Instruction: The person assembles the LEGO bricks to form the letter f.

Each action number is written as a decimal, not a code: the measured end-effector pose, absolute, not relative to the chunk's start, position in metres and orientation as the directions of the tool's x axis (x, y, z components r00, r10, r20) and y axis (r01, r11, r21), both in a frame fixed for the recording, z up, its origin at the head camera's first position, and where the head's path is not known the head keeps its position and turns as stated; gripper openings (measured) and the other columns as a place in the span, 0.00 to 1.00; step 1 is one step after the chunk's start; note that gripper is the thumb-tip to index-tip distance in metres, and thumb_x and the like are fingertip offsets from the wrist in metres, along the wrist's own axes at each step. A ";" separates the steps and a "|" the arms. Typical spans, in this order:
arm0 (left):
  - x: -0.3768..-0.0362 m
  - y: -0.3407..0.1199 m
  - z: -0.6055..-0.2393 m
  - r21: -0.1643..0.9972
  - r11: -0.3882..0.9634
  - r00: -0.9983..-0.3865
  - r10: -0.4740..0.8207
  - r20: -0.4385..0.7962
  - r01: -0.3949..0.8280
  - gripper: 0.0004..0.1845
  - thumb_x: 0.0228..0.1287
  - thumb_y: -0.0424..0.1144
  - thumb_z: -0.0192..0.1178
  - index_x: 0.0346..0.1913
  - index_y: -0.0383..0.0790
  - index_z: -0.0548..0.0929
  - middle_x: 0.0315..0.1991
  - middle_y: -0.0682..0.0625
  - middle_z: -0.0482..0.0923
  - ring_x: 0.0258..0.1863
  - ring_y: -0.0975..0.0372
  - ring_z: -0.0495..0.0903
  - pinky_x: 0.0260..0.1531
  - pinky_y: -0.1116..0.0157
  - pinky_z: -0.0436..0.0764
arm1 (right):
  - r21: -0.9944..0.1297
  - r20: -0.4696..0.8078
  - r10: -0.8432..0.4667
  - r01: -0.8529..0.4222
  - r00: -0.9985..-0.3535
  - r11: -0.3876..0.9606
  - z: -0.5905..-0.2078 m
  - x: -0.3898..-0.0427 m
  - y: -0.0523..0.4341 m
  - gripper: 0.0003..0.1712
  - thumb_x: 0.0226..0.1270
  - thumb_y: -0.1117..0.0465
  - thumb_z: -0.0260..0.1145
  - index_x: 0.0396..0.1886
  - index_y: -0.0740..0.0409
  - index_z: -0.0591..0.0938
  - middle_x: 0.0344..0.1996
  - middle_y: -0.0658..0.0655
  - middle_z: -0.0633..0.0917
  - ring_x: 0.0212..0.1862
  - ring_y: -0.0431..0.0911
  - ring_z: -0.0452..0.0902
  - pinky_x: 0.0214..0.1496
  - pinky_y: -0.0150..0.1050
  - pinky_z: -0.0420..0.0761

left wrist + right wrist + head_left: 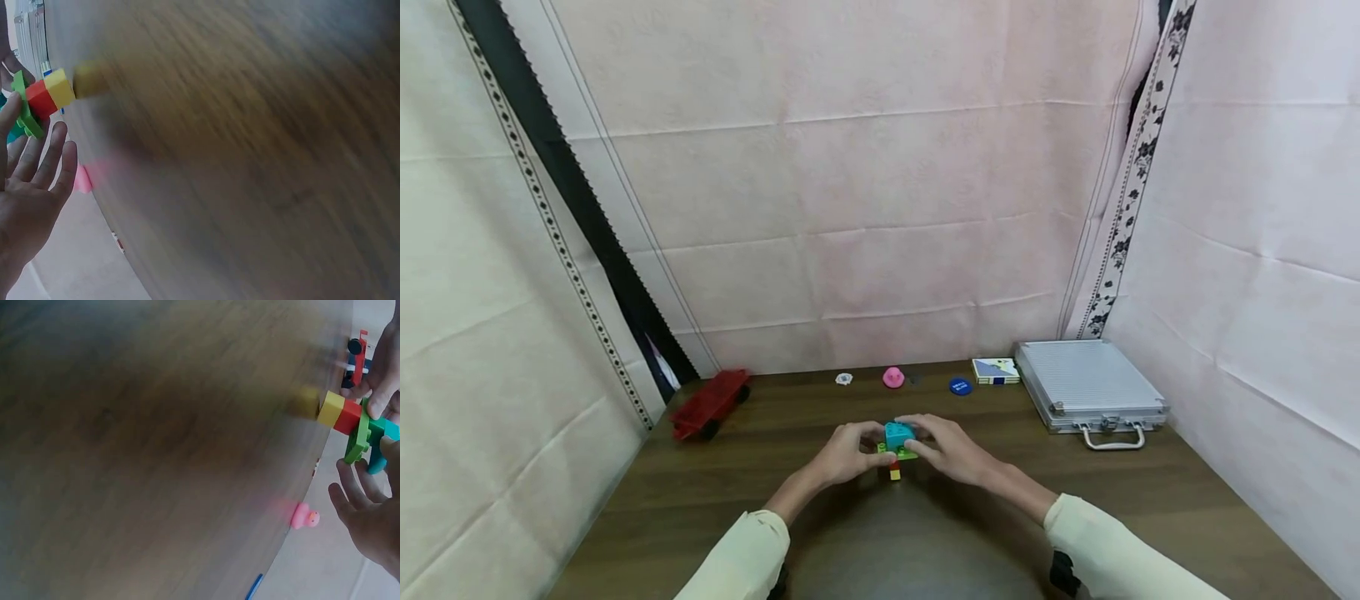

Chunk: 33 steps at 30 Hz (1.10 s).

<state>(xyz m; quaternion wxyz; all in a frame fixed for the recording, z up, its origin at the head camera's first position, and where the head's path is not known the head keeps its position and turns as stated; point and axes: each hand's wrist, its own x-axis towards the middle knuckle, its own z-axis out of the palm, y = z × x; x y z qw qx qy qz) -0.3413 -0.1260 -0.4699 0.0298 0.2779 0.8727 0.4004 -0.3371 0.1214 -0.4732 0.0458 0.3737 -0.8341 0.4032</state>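
dark wooden table (1150, 492) | far left: red plastic toy truck (710, 403) | far middle: pink round toy (892, 377), blue round disc (960, 386) | far right: ribbed silver metal case (1086, 384) | centre: stacked yellow, red, green, teal block tower (896, 450)

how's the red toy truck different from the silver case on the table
The red truck lies at the far left of the table, by the left wall; the silver case sits at the far right. The truck is red with dark wheels; the case is ribbed metal with a handle facing the person. The case looks clearly larger and flatter. Both lie apart from the hands, untouched, on the same dark wooden table.
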 end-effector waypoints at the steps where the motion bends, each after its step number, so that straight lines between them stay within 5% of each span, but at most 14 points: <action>1: -0.341 -0.125 -0.470 0.722 0.521 -0.845 0.509 0.166 0.455 0.24 0.68 0.47 0.71 0.61 0.38 0.82 0.48 0.52 0.86 0.46 0.60 0.83 0.50 0.59 0.84 | -0.631 0.376 -0.578 -0.657 -0.724 0.412 -0.473 -0.338 0.122 0.25 0.80 0.61 0.63 0.72 0.60 0.75 0.55 0.55 0.82 0.52 0.46 0.83 0.55 0.39 0.84; 5: -0.340 -0.121 -0.471 0.733 0.516 -0.847 0.509 0.155 0.444 0.32 0.69 0.47 0.71 0.70 0.38 0.74 0.50 0.51 0.87 0.49 0.59 0.84 0.52 0.57 0.83 | -0.627 0.351 -0.540 -0.621 -0.765 0.471 -0.473 -0.342 0.124 0.25 0.81 0.59 0.62 0.72 0.61 0.76 0.50 0.57 0.80 0.48 0.47 0.83 0.47 0.35 0.83; 11: -0.343 -0.118 -0.476 0.725 0.505 -0.836 0.518 0.180 0.469 0.37 0.68 0.46 0.71 0.75 0.39 0.68 0.49 0.50 0.88 0.50 0.57 0.85 0.53 0.53 0.83 | -0.659 0.343 -0.515 -0.592 -0.786 0.464 -0.475 -0.353 0.125 0.20 0.80 0.59 0.62 0.66 0.59 0.77 0.54 0.58 0.85 0.56 0.52 0.84 0.57 0.47 0.83; 15: -0.344 -0.120 -0.477 0.733 0.495 -0.839 0.510 0.190 0.467 0.36 0.68 0.45 0.71 0.74 0.38 0.69 0.49 0.47 0.88 0.51 0.56 0.85 0.53 0.51 0.83 | -0.691 0.295 -0.507 -0.547 -0.810 0.473 -0.477 -0.357 0.125 0.16 0.80 0.58 0.63 0.62 0.56 0.76 0.53 0.58 0.87 0.56 0.53 0.84 0.58 0.53 0.82; 21: -0.344 -0.122 -0.482 0.734 0.530 -0.869 0.467 0.164 0.424 0.34 0.70 0.48 0.69 0.72 0.37 0.72 0.57 0.44 0.84 0.56 0.54 0.82 0.58 0.50 0.80 | -0.751 0.182 -0.509 -0.453 -0.841 0.480 -0.481 -0.354 0.125 0.23 0.79 0.58 0.65 0.68 0.59 0.76 0.58 0.60 0.81 0.59 0.55 0.81 0.58 0.53 0.82; 28: -0.344 -0.121 -0.486 0.684 0.594 -0.887 0.425 0.179 0.423 0.36 0.69 0.53 0.69 0.71 0.35 0.75 0.67 0.41 0.77 0.62 0.47 0.73 0.65 0.43 0.72 | -0.730 0.212 -0.499 -0.475 -0.841 0.490 -0.482 -0.352 0.121 0.21 0.78 0.63 0.64 0.65 0.65 0.77 0.54 0.62 0.84 0.56 0.55 0.82 0.57 0.54 0.81; 33: -0.346 -0.121 -0.487 0.693 0.578 -0.880 0.441 0.177 0.430 0.31 0.70 0.50 0.69 0.68 0.35 0.79 0.64 0.42 0.80 0.59 0.49 0.74 0.64 0.44 0.73 | -0.710 0.206 -0.483 -0.470 -0.851 0.525 -0.488 -0.352 0.119 0.18 0.78 0.63 0.64 0.62 0.66 0.78 0.50 0.60 0.87 0.53 0.52 0.84 0.56 0.50 0.83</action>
